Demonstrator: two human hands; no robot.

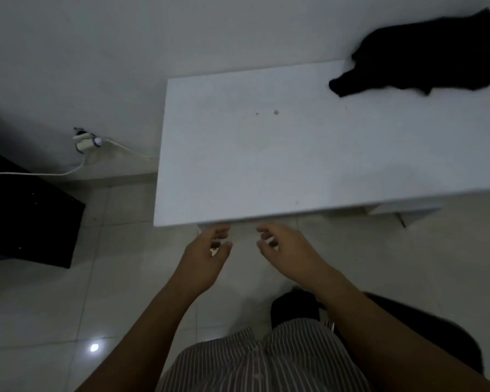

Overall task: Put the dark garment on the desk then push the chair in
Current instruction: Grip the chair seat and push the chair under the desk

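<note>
Head view: dark garment (pixel 425 56) lies on worktop (pixel 266 154), upper right, partly over the back edge; could slip off. Both hands (pixel 207 250) (pixel 283 247) empty, fingers loosely curled. Chair (pixel 436 329), lower right, not pushed in.

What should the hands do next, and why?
Probably turn to the chair at lower right and grip it. The dark garment already lies on the desk, and both the left hand and right hand are empty.
</note>
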